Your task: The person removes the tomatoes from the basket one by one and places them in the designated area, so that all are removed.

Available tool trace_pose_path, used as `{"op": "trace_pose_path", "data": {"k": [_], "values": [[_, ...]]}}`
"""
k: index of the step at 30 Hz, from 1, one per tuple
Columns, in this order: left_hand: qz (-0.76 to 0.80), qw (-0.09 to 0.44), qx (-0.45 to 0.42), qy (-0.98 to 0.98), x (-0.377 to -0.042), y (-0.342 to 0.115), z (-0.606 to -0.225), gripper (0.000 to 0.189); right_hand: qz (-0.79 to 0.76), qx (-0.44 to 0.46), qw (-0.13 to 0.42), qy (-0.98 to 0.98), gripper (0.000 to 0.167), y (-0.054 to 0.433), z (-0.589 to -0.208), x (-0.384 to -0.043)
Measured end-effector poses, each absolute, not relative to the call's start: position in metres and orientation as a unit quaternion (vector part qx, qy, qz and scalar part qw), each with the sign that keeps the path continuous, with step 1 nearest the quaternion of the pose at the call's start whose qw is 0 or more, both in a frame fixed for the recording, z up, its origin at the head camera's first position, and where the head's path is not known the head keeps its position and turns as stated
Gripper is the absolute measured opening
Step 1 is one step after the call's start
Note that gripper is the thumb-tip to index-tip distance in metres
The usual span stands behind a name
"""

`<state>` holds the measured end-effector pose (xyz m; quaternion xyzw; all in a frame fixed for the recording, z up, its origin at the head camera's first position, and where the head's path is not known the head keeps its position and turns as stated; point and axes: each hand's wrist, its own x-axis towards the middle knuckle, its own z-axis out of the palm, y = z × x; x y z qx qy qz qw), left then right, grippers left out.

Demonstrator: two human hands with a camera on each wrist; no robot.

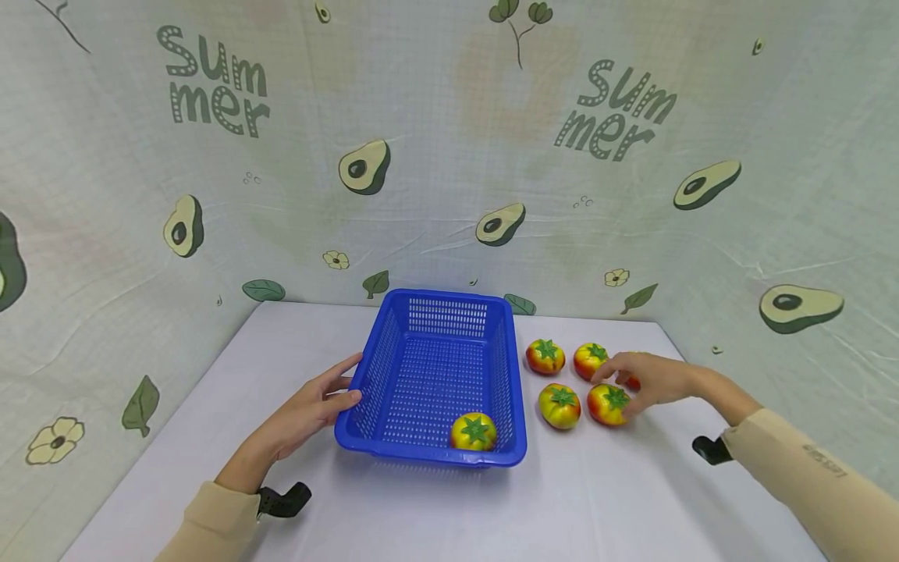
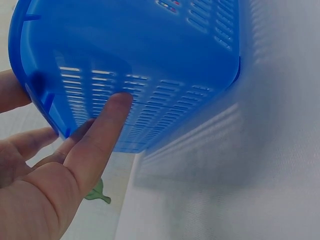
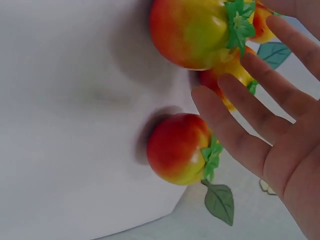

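A blue plastic basket (image 1: 435, 457) with slotted walls stands mid-table, and one red-yellow tomato (image 1: 474, 432) with a green star-shaped top lies in its near right corner. My left hand (image 1: 316, 402) is at the basket's left side; its thumb (image 2: 102, 132) lies straight against the outer wall (image 2: 165, 95), other fingers near the rim. With fingers spread, my right hand (image 1: 656, 382) hovers over a tomato (image 1: 605, 404) at the front of the group. In the right wrist view the fingers (image 3: 220, 117) are extended beside the tomatoes (image 3: 187, 30), gripping none.
Right of the basket lie more tomatoes: one at the back left (image 1: 545, 357), one behind the fingers (image 1: 588, 359), one at the front left (image 1: 559, 407), and one mostly hidden by the right hand (image 3: 177, 150). A patterned cloth (image 1: 421, 218) walls the white table (image 1: 562, 499).
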<state>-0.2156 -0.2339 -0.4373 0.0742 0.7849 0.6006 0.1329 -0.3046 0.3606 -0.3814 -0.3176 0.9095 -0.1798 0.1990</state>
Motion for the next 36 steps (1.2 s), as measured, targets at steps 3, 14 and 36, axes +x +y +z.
{"op": "trace_pose_path", "data": {"k": [3, 14, 36], "values": [[0.6, 0.133, 0.074, 0.785, -0.216, -0.234, -0.437, 0.078, -0.175, -0.306, 0.198, 0.915, 0.058, 0.358, -0.371, -0.306], [0.596, 0.13, 0.076, 0.789, -0.216, -0.234, -0.437, 0.078, -0.17, -0.318, 0.146, 0.921, 0.056, 0.322, -0.317, -0.307], [0.603, 0.135, 0.082, 0.782, -0.216, -0.236, -0.438, 0.078, -0.149, -0.464, 0.162, 0.858, 0.059, 0.197, -0.3, -0.308]]}}
